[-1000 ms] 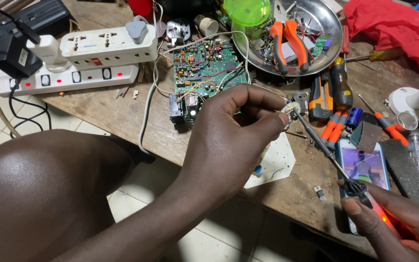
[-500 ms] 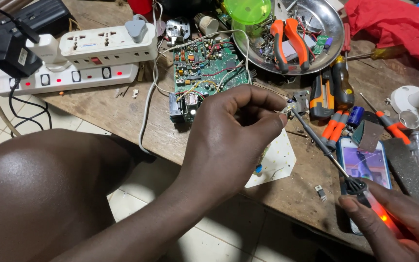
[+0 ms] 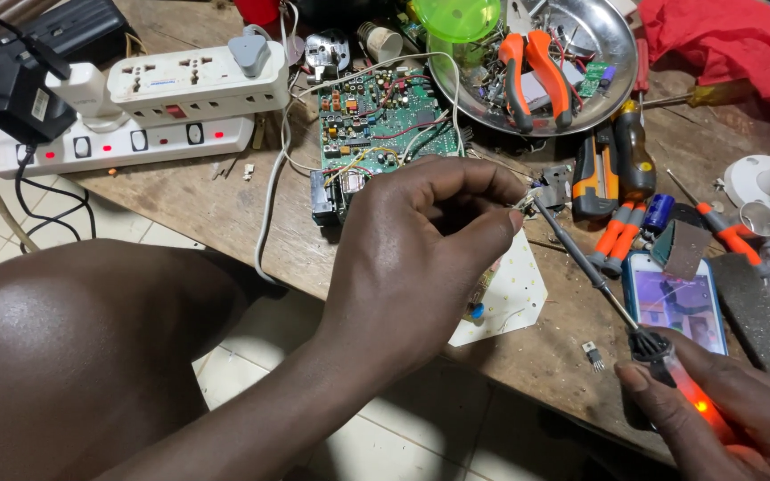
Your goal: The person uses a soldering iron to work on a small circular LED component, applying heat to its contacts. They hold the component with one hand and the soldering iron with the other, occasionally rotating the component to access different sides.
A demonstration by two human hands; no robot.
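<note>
My left hand (image 3: 421, 258) hovers over the wooden bench (image 3: 216, 209), its thumb and fingers pinched on a thin wire end (image 3: 525, 201). My right hand (image 3: 741, 419) at the lower right grips a soldering iron (image 3: 599, 276) by its glowing orange handle. The iron's dark tip reaches up and left to the pinched wire. Just behind my left hand lies a green circuit board (image 3: 385, 125) with thin wires running off it. A white board (image 3: 510, 298) rests under my left hand at the bench edge.
White power strips (image 3: 126, 116) with plugs sit at the left. A metal bowl (image 3: 612, 36) holds orange pliers (image 3: 532, 71) and small parts. Screwdrivers (image 3: 617, 156), a phone (image 3: 675, 298), red cloth (image 3: 733, 44) and a white stand (image 3: 764, 183) crowd the right. My knee (image 3: 73, 356) is below.
My left hand has edged slightly lower and right while pinching the wire. The soldering iron tip stays at the wire. Nothing else has moved.
</note>
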